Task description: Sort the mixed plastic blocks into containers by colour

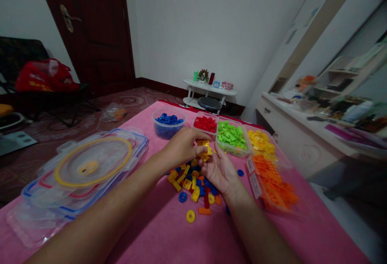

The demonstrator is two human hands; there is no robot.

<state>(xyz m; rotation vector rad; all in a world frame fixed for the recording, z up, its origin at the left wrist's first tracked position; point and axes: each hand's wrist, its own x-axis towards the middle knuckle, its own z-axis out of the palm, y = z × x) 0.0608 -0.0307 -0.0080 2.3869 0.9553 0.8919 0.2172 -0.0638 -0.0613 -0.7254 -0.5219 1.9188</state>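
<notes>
Above the middle of a pink-covered table, my left hand [187,145] pinches yellow toy bricks [204,148] between thumb and fingers. My right hand [220,171] is turned palm up against the same yellow bricks, its fingers curled around their lower side; how many pieces there are is hard to make out. Beneath both hands lies a loose pile of mixed toy bricks [187,184] in yellow, blue, orange and red. A yellow ring-shaped piece [190,216], a blue ring-shaped piece [182,197] and an orange brick [204,211] lie at the pile's near edge.
Behind the pile stand tubs of blue bricks [169,119], red bricks [205,124] and green bricks [232,135]. Yellow bricks [261,145] and orange bricks [273,181] fill a clear container at right. Stacked clear lids [93,163] cover the table's left side.
</notes>
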